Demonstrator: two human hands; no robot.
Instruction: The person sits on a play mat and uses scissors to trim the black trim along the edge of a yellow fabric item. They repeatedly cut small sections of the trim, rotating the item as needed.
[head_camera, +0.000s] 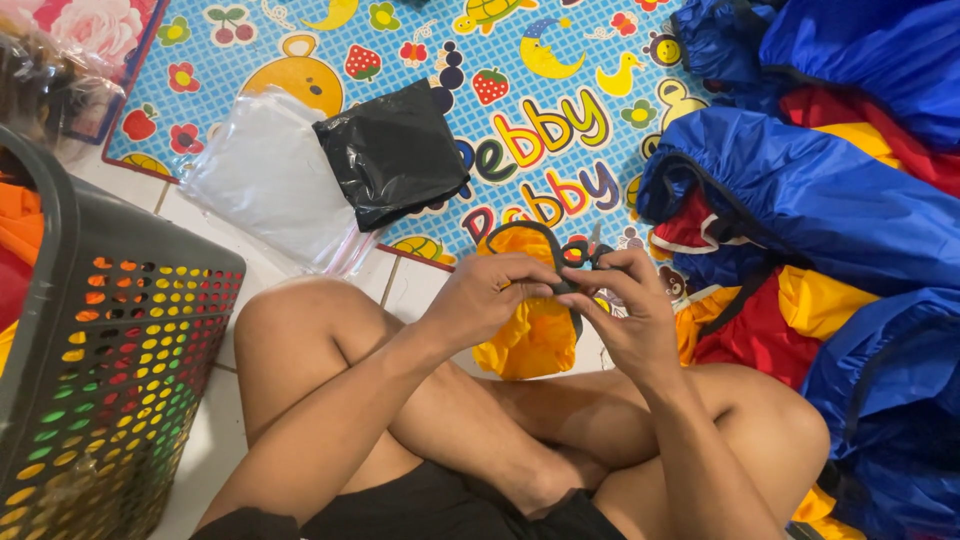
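The yellow fabric piece held between the left hand and the right hand looked like thin, slick synthetic cloth, crinkled and faintly shiny, edged with a matt black trim. To the right, the heap of blue, red and yellow garments had the same glossy, rustling sheen with black binding. On the far floor lay a smooth, printed play mat with a wipe-clean finish. On it sat a black plastic bag, wrinkled and glossy, beside a stack of clear plastic bags, hazy and smooth. At left stood a dark grey laundry basket of hard, matt, perforated plastic.
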